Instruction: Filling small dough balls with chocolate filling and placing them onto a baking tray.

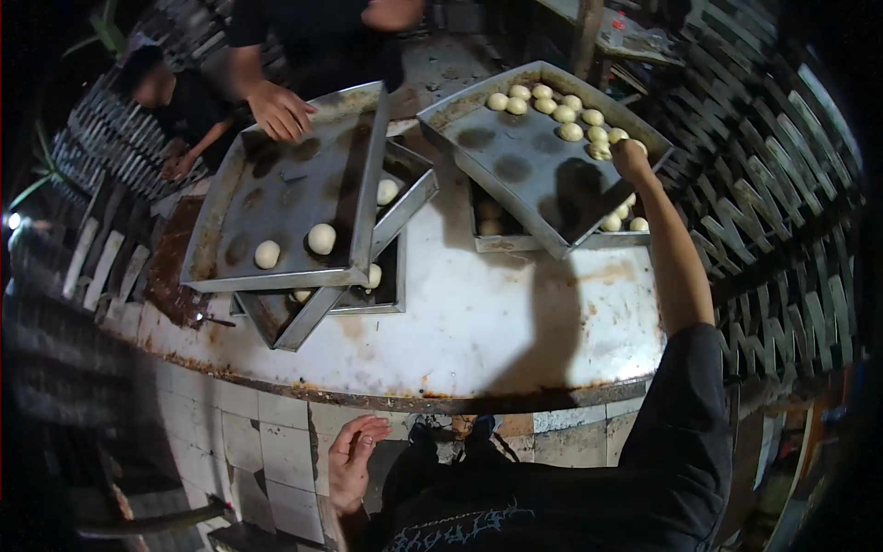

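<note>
My right hand (pixel 632 160) reaches into the upper right metal tray (pixel 515 152), its fingers curled among pale, round dough balls (pixel 570 132) near the far right side. What those fingers hold, if anything, is hidden. Down in front of the table, close to my body, my left hand (pixel 349 465) is empty, with its fingers slightly bent and the thumb apart. On the left stack, the top metal tray (pixel 303 189) carries two dough balls, one of them a larger ball (pixel 322 238) near its front edge. Dark round stains mark both tray bottoms.
More trays lie crosswise beneath, including a lower left tray (pixel 405 207) and a lower right tray (pixel 506 243), with dough balls inside. The white tabletop (pixel 441 340) has a rusty front edge. Across the table, a person's hand (pixel 280 110) hovers over the left tray; another person sits behind.
</note>
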The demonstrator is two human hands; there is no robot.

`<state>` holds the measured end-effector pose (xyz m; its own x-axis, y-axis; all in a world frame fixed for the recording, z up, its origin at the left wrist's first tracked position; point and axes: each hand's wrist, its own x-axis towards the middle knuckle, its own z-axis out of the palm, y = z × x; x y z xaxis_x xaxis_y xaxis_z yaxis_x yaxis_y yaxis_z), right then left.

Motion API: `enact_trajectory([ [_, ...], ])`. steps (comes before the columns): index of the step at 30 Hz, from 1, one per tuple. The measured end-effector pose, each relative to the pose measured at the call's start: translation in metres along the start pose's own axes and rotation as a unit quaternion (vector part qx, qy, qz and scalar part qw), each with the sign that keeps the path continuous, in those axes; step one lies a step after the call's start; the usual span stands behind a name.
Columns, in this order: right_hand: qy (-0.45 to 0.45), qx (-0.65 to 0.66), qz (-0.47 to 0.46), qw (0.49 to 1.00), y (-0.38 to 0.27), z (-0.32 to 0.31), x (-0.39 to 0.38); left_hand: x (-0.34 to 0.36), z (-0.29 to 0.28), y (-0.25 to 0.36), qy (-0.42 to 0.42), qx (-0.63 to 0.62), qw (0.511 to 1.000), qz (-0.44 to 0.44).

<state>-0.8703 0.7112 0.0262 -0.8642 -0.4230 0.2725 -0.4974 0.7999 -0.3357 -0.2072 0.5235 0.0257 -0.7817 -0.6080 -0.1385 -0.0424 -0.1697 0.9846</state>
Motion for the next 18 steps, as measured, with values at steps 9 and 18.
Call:
enact_trajectory([
  [9,0.029,0.178,0.087,0.980,0.043,0.056,0.062,-0.029,-0.020,-0.018,0.074,0.078,0.993,-0.058],
  [18,-0.235,0.494,-0.132,0.826,-0.274,-0.007,-0.248,0.030,0.003,0.020,-0.081,0.161,0.978,0.109],
])
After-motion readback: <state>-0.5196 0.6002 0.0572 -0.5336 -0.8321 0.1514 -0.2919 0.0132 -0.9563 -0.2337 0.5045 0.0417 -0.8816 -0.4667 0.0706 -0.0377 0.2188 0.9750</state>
